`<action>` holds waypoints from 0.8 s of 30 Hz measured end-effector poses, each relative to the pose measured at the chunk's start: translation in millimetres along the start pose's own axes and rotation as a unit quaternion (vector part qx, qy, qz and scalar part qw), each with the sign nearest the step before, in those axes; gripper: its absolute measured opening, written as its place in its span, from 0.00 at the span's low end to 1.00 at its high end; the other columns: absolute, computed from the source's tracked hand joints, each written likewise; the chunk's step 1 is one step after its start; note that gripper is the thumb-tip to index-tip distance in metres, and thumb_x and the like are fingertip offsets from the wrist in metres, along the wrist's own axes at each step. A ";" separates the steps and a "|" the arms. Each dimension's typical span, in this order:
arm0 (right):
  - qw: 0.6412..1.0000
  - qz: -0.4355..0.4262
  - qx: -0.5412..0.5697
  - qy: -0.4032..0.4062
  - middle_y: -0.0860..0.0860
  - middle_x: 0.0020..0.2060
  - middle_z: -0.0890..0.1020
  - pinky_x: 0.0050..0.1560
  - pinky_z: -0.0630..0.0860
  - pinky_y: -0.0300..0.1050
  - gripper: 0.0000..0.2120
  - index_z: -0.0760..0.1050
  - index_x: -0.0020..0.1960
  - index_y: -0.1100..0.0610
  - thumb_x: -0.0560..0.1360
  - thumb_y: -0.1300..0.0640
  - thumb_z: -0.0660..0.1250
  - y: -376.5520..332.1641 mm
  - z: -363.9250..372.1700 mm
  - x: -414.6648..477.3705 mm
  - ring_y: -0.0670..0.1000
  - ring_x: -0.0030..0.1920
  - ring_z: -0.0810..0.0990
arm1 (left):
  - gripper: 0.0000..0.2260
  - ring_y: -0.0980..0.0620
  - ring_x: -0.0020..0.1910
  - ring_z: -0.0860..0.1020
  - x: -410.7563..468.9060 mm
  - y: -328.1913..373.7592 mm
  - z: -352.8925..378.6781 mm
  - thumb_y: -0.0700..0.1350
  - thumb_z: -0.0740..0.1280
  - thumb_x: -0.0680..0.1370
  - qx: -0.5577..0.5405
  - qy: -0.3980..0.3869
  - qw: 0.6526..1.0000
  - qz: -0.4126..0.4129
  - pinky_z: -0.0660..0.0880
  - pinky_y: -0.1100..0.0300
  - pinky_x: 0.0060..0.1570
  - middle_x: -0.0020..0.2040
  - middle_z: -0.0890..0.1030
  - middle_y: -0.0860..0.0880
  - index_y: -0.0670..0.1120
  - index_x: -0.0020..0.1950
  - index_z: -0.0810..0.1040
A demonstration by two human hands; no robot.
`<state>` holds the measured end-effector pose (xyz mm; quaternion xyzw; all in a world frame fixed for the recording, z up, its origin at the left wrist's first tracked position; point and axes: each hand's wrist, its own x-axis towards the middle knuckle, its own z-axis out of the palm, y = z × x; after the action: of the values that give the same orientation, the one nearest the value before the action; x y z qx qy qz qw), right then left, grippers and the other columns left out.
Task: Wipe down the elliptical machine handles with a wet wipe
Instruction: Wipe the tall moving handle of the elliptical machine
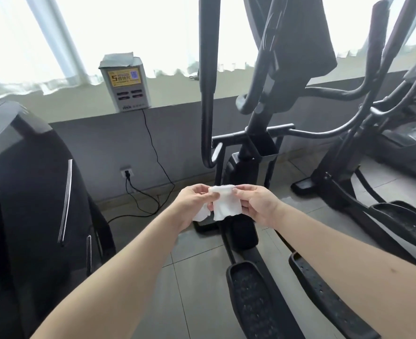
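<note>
Item: wet wipe (226, 203), white, partly unfolded, centre of frame. We hold it with left hand (193, 204) and right hand (257, 206), fingers (241, 188) pinched on its upper corners. Nearest handle (208, 94): dark bar, long axis vertical, above the wipe, untouched. We judge the left hand nearer.

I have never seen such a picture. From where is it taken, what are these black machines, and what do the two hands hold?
This one picture comes from a camera worn on the person's head, looking forward and down, so you see their own bare arms. The left hand and the right hand pinch one small white wet wipe between them. Ahead stands a black elliptical exercise machine; its long black upright handle is untouched. A grey box with a yellow label stands on the window ledge.
</note>
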<state>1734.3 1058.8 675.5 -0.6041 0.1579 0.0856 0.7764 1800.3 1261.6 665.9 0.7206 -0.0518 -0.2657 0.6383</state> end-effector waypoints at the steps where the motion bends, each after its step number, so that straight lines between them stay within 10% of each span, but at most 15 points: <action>1: 0.999 -0.014 -0.038 0.026 0.58 0.52 0.88 0.51 0.83 0.45 0.06 0.82 0.57 0.60 0.82 0.60 0.69 -0.4 -2.6 3.6 0.55 0.51 0.87 | 0.06 0.47 0.37 0.77 1.9 2.4 -0.4 0.45 0.78 0.74 0.007 0.010 1.000 0.010 0.69 0.59 0.29 0.36 0.83 0.46 0.49 0.44 0.83; 7: 0.954 -0.086 -0.228 0.175 0.50 0.40 0.82 0.39 0.79 0.40 0.04 0.82 0.50 0.56 0.77 0.58 0.76 -8.3 3.1 10.9 0.47 0.36 0.81 | 0.06 0.47 0.36 0.76 7.2 20.0 -2.6 0.43 0.76 0.75 0.075 0.012 0.996 0.056 0.71 0.52 0.37 0.34 0.83 0.47 0.46 0.47 0.80; 13: 0.993 -0.082 -0.063 0.064 0.61 0.53 0.85 0.51 0.86 0.52 0.13 0.79 0.60 0.62 0.78 0.61 0.75 -16.2 34.3 1.4 0.57 0.50 0.88 | 0.09 0.47 0.36 0.79 5.3 36.6 -9.8 0.44 0.75 0.71 0.103 -0.051 0.989 0.089 0.71 0.51 0.42 0.36 0.84 0.46 0.49 0.50 0.80; 16: 0.984 -0.113 -0.119 0.071 0.59 0.52 0.87 0.49 0.85 0.43 0.14 0.81 0.59 0.60 0.75 0.58 0.78 -12.1 45.1 -0.3 0.51 0.49 0.88 | 0.16 0.49 0.40 0.81 3.0 43.9 -19.1 0.37 0.72 0.72 0.094 -0.100 0.986 0.098 0.75 0.50 0.50 0.41 0.85 0.44 0.48 0.59 0.81; 24: 0.965 -0.133 -0.157 0.164 0.53 0.46 0.87 0.40 0.80 0.37 0.04 0.81 0.53 0.56 0.79 0.60 0.73 -4.6 65.5 8.2 0.44 0.41 0.86 | 0.08 0.56 0.31 0.79 6.7 47.2 -44.6 0.44 0.75 0.77 0.096 -0.005 0.985 0.143 0.73 0.63 0.28 0.36 0.82 0.52 0.49 0.55 0.83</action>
<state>1752.7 1120.3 691.3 -0.7394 0.1860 -0.0956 0.6399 1838.6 1290.1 710.5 0.7622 -0.1829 -0.1691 0.5975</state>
